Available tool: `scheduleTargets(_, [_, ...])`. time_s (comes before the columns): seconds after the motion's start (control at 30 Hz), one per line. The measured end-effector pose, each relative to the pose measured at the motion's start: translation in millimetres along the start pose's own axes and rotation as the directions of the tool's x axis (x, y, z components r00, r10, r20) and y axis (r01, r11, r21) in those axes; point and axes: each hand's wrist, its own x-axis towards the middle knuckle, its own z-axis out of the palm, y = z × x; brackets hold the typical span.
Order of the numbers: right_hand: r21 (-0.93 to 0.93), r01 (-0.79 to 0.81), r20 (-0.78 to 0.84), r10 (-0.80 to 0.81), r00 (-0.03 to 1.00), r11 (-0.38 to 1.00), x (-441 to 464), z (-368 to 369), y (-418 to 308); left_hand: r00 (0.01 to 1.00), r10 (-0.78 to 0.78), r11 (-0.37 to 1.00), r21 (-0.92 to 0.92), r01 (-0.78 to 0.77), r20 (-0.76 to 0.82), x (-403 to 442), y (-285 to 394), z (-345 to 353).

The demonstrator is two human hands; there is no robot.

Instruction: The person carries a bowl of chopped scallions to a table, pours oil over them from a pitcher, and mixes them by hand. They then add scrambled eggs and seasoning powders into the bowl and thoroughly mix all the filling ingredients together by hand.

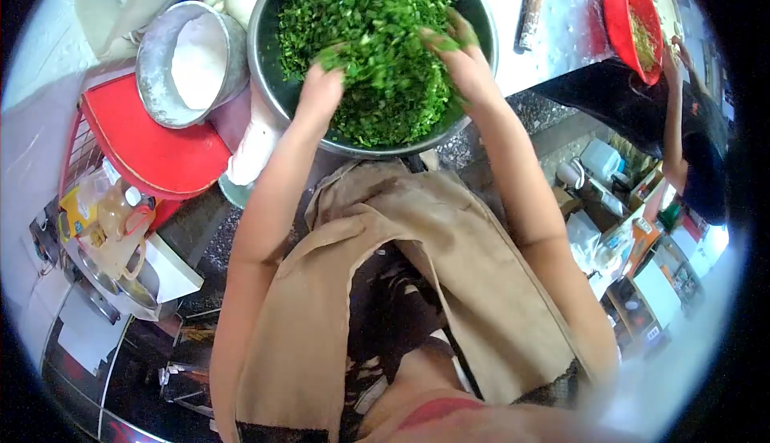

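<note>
A large metal bowl at the top centre is heaped with finely chopped greens. Both hands are inside it, scooping up a loose mound of greens that is blurred by motion. My left hand is at the left of the mound, its fingers mostly buried and its palm against the leaves. On the opposite side, my right hand curves around the greens, with some fingers showing apart and bits of leaf stuck to them.
Left of the bowl, a metal pot of white powder stands near a red stool-like surface. A rolling pin lies on the floury table. At right, a person in dark clothes works by a red basin.
</note>
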Motion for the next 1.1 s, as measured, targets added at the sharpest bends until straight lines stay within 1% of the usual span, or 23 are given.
scheduleTargets(0.03, [0.271,-0.156,0.132,0.124,0.983,0.950,-7,-10,6,0.996,0.007,0.998,-0.066,-0.013,-0.089,-5,2,-4])
scheduleTargets(0.07, [0.466,-0.331,0.161,0.289,0.944,0.821,-15,-9,12,0.971,-0.159,0.985,-0.101,0.143,-0.177,-16,4,-11])
scheduleTargets(0.1, [0.550,-0.452,0.217,0.403,0.889,0.702,-5,1,31,0.883,-0.418,0.696,-0.549,0.463,0.214,-5,-9,-21])
scheduleTargets(0.13, [0.621,-0.552,0.270,0.509,0.817,0.557,5,11,50,0.859,-0.493,0.698,-0.526,0.486,0.140,15,-29,-12])
scheduleTargets(0.17, [0.550,-0.573,0.164,0.594,0.788,0.608,18,33,66,0.824,-0.563,0.694,-0.505,0.513,0.064,28,-46,2])
scheduleTargets(0.23, [0.576,-0.592,0.225,0.587,0.778,0.563,39,39,69,0.855,-0.497,0.755,-0.412,0.511,0.149,29,-28,10])
scheduleTargets(0.27, [0.531,-0.576,0.222,0.555,0.802,0.621,49,31,84,0.867,-0.459,0.760,-0.421,0.496,0.193,27,-22,7])
scheduleTargets(0.3, [0.607,-0.512,0.301,0.421,0.856,0.607,39,31,54,0.874,-0.424,0.764,-0.425,0.487,0.238,19,-14,5])
scheduleTargets(0.37, [0.569,-0.369,0.261,0.265,0.928,0.734,33,26,32,0.954,-0.166,0.858,-0.440,0.264,0.249,14,-17,5])
scheduleTargets(0.43, [0.396,-0.285,0.219,0.211,0.953,0.873,28,22,18,0.973,-0.119,0.934,-0.311,0.176,0.196,10,-12,7])
scheduleTargets(0.5, [0.350,-0.219,0.054,0.214,0.975,0.911,3,20,4,0.983,-0.057,0.974,-0.207,0.094,0.176,-3,-8,7])
scheduleTargets(0.57, [0.355,-0.269,-0.091,0.320,0.943,0.895,-26,16,-14,0.938,-0.111,0.992,-0.089,0.086,-0.329,-16,-11,9])
scheduleTargets(0.63, [0.725,-0.537,0.401,0.370,0.838,0.431,-26,8,41,0.959,-0.269,0.800,-0.535,0.272,0.085,-16,-10,-9])
scheduleTargets(0.7, [0.817,-0.487,0.259,0.559,0.788,0.308,-15,52,63,0.871,-0.489,0.695,-0.583,0.420,0.045,8,-26,5])
scheduleTargets(0.73, [0.835,-0.486,0.267,0.584,0.767,0.257,0,68,86,0.914,-0.403,0.762,-0.571,0.306,-0.049,20,-50,18])
scheduleTargets(0.77, [0.854,-0.478,0.274,0.605,0.747,0.204,15,77,102,0.889,-0.457,0.692,-0.616,0.377,0.030,21,-50,18])
scheduleTargets(0.8, [0.856,-0.459,0.353,0.381,0.855,0.238,24,73,98,0.919,-0.391,0.723,-0.599,0.344,0.057,17,-36,18])
scheduleTargets(0.83, [0.859,-0.410,0.305,0.335,0.891,0.307,17,70,74,0.941,-0.328,0.753,-0.579,0.313,0.082,8,-24,17])
scheduleTargets(0.9, [0.710,-0.492,0.258,0.464,0.848,0.504,10,56,77,0.959,-0.263,0.824,-0.493,0.279,0.104,0,-44,12])
scheduleTargets(0.97, [0.563,-0.412,0.165,0.391,0.906,0.717,-3,46,34,0.995,-0.091,0.963,-0.251,0.097,0.036,-16,-28,22])
scheduleTargets(1.03, [0.388,-0.237,0.042,0.239,0.970,0.891,-21,42,-2,0.990,-0.123,0.978,-0.160,0.133,0.070,-20,-33,19])
scheduleTargets(1.07, [0.281,-0.089,-0.013,0.097,0.995,0.956,-22,38,1,0.995,-0.088,0.995,-0.042,0.087,-0.037,-20,-41,15])
scheduleTargets(1.1, [0.050,-0.115,0.028,0.114,0.993,0.992,-24,25,-5,0.989,-0.048,0.995,0.079,0.060,-0.141,-20,-50,10])
